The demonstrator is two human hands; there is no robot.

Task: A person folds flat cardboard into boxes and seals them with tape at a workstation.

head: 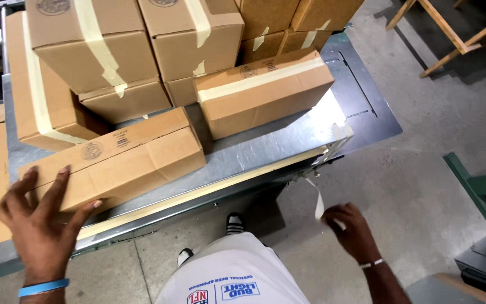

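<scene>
Left grip (40,222) spread flat on untaped carton's (119,160) near end.

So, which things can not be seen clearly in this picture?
- Head view: the left hand covers the near end of the untaped box.
- The stacked taped boxes are cut off by the top edge.
- The tape strip at the right hand is blurred; whether the fingers pinch it is unclear.
- The green frame is cut off by the right edge.

Untaped box (120,161) at the table's (265,149) front edge, taped boxes (260,90) stacked behind and right.
</scene>
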